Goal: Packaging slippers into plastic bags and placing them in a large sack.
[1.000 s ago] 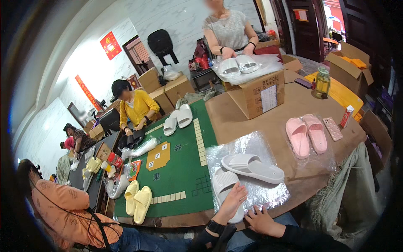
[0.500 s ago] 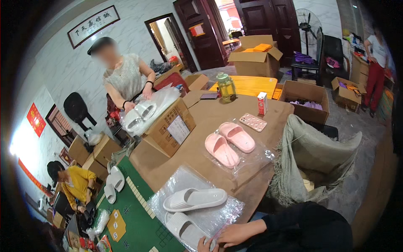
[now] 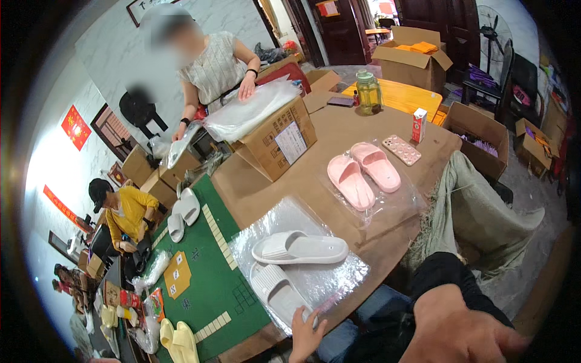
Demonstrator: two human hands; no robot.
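Observation:
Two grey slippers, one farther off (image 3: 321, 249) and one nearer (image 3: 279, 291), lie on a clear plastic bag (image 3: 348, 275) at the table's near edge. My left hand (image 3: 307, 334) touches the heel end of the nearer slipper, its fingers spread. My right hand (image 3: 457, 327) is raised close to the camera at the lower right, back of the hand showing. It is away from the slippers, and its fingers are blurred and partly out of the picture. Beyond, a pair of pink slippers (image 3: 364, 175) rests on another clear bag.
A cardboard box (image 3: 284, 142) stands at the far table edge, where a co-worker (image 3: 218, 69) handles clear bags. A green bottle (image 3: 368, 94), a small carton (image 3: 419, 126) and a phone (image 3: 401, 150) are farther right. A sack (image 3: 484, 218) stands right; yellow slippers (image 3: 180, 340) lie left.
My right hand has left the plastic bag and come up and right, toward the camera. My left hand stays by the nearer slipper's heel. The co-worker has moved grey slippers off the box's bags.

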